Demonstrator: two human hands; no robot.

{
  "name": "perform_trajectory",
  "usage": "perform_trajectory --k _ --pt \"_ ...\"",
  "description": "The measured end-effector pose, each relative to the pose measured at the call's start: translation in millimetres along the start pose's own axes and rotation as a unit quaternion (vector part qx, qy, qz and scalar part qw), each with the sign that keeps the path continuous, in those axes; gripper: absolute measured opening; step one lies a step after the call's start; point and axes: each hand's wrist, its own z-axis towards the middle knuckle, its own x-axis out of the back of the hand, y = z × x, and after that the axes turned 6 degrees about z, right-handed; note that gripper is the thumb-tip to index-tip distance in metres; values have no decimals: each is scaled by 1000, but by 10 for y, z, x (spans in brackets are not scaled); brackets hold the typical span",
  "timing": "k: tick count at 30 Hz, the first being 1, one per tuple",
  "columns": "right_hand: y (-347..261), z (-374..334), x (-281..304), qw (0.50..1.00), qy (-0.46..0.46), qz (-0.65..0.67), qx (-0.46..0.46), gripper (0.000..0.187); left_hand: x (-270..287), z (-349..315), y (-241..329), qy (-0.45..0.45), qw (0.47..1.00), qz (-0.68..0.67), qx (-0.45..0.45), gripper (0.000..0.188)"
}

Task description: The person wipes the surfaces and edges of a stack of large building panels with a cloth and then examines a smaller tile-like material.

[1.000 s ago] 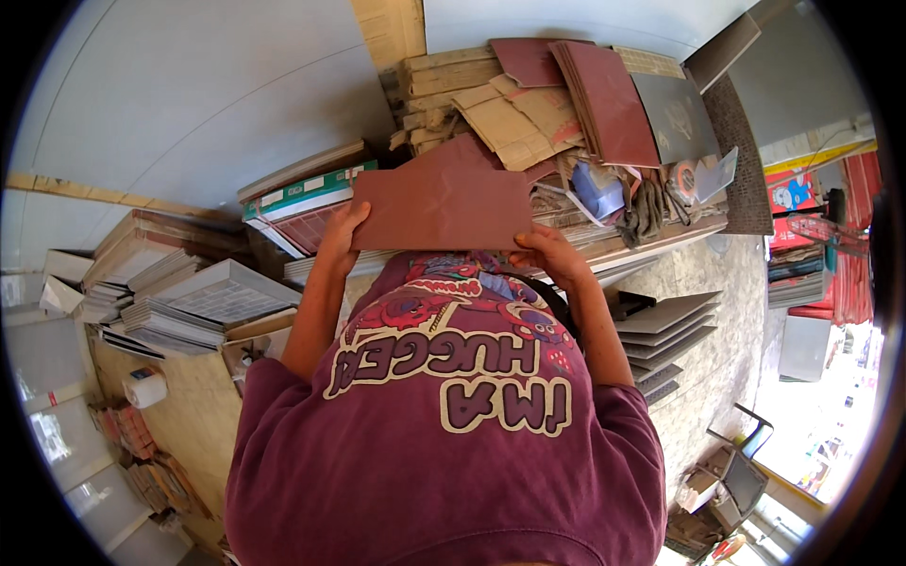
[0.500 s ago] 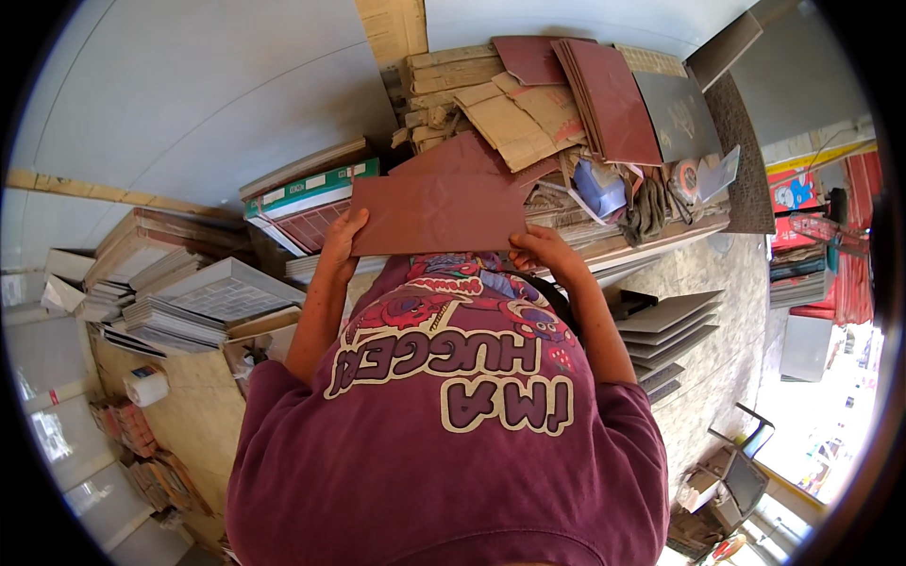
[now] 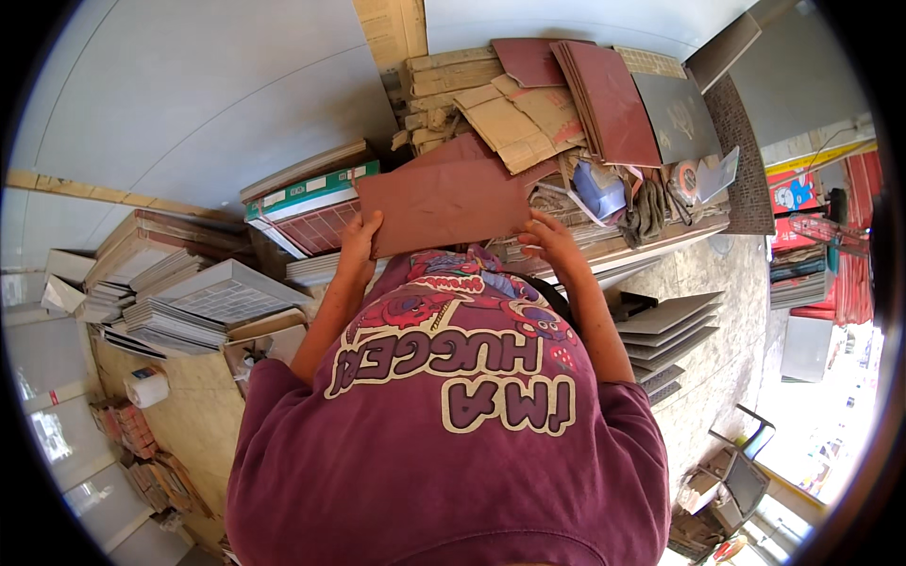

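A reddish-brown rectangular tile (image 3: 444,203) is held up in front of my chest, its right end slightly higher than its left. My left hand (image 3: 358,247) grips its lower left corner, thumb on the near face and the other fingers mostly hidden. Beside the lower right corner is my right hand (image 3: 550,243), with its fingers apart; whether a fingertip still touches the edge is unclear. Behind the held tile lies another reddish-brown tile (image 3: 469,151), partly covered by flattened cardboard (image 3: 519,118).
Red tiles (image 3: 612,104) and a dark grey tile (image 3: 678,118) lean at the back. Gloves (image 3: 645,212) and a tape measure (image 3: 683,176) lie on the ledge. A green-and-white tile box (image 3: 311,193) and stacked tiles (image 3: 222,292) stand left; a tile rack (image 3: 670,330) stands right.
The held tile has tilted, its right end rising, and turned slightly. My left hand has shifted right with it. My right hand has loosened its grip and its fingers have spread.
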Motion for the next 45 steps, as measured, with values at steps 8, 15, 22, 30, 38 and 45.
perform_trajectory --k 8,15,22,30,38,45 --pt "-27 -39 51 998 31 -45 26 57 -271 -53 79 22 999 -38 -3 29" --pt "-75 9 37 979 66 135 140 55 -331 37 -24 -81 996 8 48 33" --pt "-133 -41 -29 981 50 111 150 55 -511 -109 199 -187 969 74 143 43" --pt "-114 1 -13 985 19 80 154 56 -624 -104 307 -180 962 103 178 19" --pt "-165 -48 -67 990 14 29 140 59 -430 -8 149 -187 958 158 150 38" --pt "-189 -46 -95 990 8 20 142 59 -434 -14 116 -163 967 157 118 34"
